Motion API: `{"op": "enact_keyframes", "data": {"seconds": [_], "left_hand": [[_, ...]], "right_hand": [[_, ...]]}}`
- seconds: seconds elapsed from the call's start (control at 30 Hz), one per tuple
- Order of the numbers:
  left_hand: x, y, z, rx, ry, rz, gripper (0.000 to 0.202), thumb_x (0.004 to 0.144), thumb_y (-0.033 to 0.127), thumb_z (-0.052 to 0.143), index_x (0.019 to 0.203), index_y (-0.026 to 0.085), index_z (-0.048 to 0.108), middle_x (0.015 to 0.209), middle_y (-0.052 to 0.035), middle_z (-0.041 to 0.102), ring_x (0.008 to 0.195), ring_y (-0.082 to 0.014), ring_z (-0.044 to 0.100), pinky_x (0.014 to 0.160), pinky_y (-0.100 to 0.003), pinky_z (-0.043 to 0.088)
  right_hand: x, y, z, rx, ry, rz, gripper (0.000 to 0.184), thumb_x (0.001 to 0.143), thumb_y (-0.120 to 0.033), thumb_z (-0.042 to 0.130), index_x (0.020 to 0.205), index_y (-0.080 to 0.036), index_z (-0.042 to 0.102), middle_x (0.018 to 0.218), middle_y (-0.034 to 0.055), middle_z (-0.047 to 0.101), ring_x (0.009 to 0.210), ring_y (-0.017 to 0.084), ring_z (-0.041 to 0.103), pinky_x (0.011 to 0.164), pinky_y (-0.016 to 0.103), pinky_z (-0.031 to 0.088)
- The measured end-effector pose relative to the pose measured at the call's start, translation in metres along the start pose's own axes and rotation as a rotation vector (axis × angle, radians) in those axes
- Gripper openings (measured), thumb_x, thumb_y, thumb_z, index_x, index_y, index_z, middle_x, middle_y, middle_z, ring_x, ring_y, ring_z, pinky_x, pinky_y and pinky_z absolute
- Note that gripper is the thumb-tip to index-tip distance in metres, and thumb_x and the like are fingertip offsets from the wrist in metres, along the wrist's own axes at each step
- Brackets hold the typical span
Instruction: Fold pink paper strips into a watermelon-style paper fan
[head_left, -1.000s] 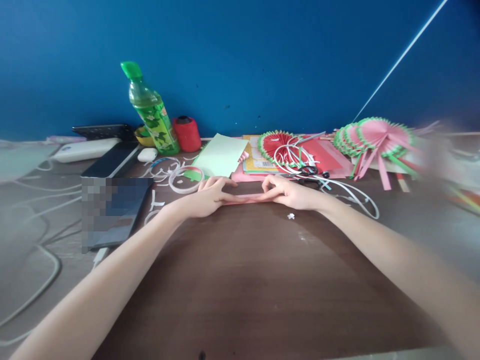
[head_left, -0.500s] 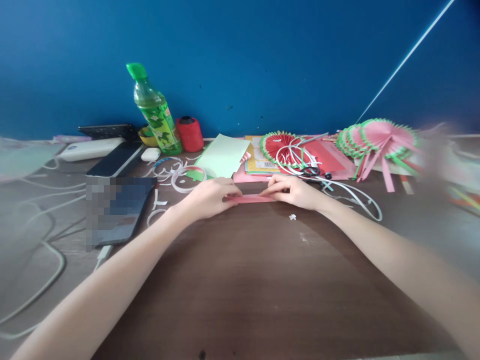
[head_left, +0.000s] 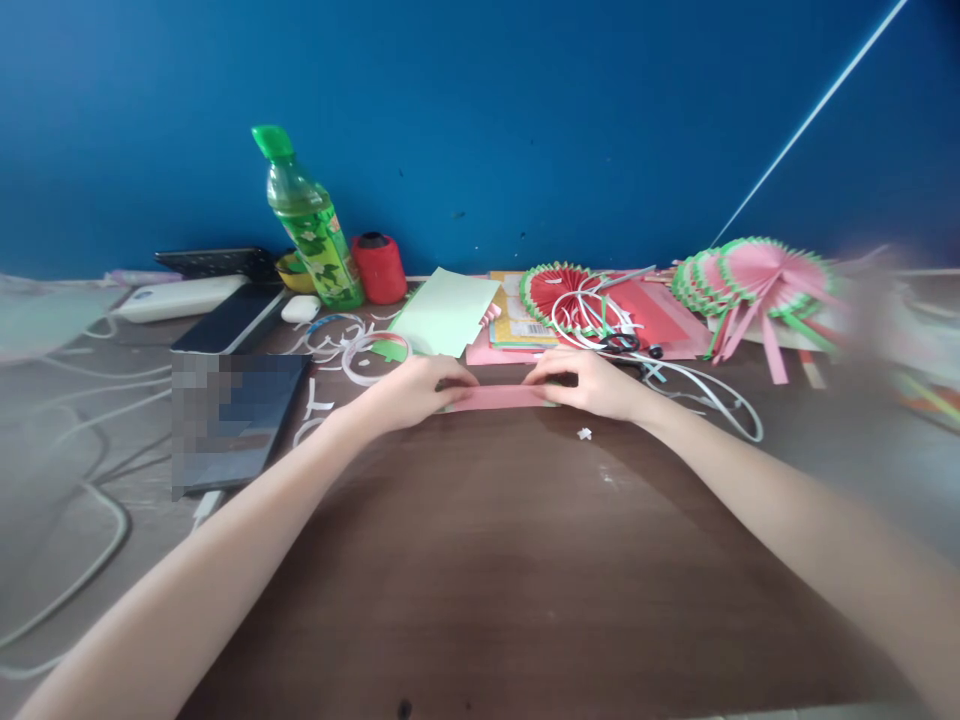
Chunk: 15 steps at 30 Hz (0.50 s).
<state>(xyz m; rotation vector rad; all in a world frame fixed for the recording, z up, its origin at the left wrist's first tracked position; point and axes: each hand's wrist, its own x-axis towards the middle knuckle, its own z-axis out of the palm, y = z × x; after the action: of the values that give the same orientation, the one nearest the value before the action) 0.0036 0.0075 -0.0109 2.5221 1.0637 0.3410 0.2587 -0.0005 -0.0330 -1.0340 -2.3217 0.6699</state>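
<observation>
A narrow strip of folded pink paper lies across the middle of the dark desk, close to its surface. My left hand grips its left end between thumb and fingers. At the right end, my right hand pinches the paper in the same way. A little green shows at the paper's ends by the fingertips. Behind the hands are a pale green sheet and a red pleated paper rosette with a green and white rim.
White cables curl on the right beside pink pleated rosettes. At the back left stand a green bottle and a red thread spool. A tape roll, phone and paper scrap lie near my arms.
The pink paper now shows a broader flat face between my hands. My fingers have shifted slightly outward and apart along it. Everything else stays put.
</observation>
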Motion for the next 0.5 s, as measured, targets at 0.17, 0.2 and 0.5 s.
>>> {"op": "enact_keyframes", "data": {"seconds": [0.17, 0.2, 0.5], "left_hand": [[-0.0001, -0.0003, -0.003, 0.165, -0.018, 0.048, 0.022, 0.082, 0.02, 0.048, 0.095, 0.017, 0.065, 0.093, -0.0041, 0.066, 0.082, -0.0155, 0.058, 0.076, -0.028, 0.041], [-0.0002, -0.0001, -0.0032, 0.179, -0.028, 0.034, 0.022, 0.081, 0.019, 0.047, 0.095, 0.017, 0.064, 0.094, -0.0041, 0.065, 0.082, -0.0155, 0.057, 0.075, -0.027, 0.041], [-0.0008, 0.0022, -0.0026, 0.235, -0.065, 0.017, 0.019, 0.079, 0.014, 0.047, 0.091, 0.017, 0.061, 0.093, -0.0038, 0.063, 0.085, -0.0165, 0.056, 0.073, -0.028, 0.04]], "right_hand": [[0.0001, -0.0039, -0.0006, -0.043, -0.011, -0.005, 0.015, 0.081, -0.022, 0.055, 0.088, -0.016, 0.067, 0.083, 0.0055, 0.061, 0.075, 0.016, 0.056, 0.072, 0.032, 0.045], [0.0002, -0.0052, -0.0009, -0.061, -0.015, -0.009, 0.014, 0.081, -0.021, 0.055, 0.087, -0.016, 0.067, 0.083, 0.0055, 0.061, 0.075, 0.016, 0.056, 0.072, 0.032, 0.044], [0.0019, -0.009, -0.0038, -0.14, -0.062, -0.021, 0.011, 0.08, -0.017, 0.056, 0.081, -0.014, 0.066, 0.08, 0.0058, 0.062, 0.075, 0.016, 0.056, 0.07, 0.031, 0.044]]}}
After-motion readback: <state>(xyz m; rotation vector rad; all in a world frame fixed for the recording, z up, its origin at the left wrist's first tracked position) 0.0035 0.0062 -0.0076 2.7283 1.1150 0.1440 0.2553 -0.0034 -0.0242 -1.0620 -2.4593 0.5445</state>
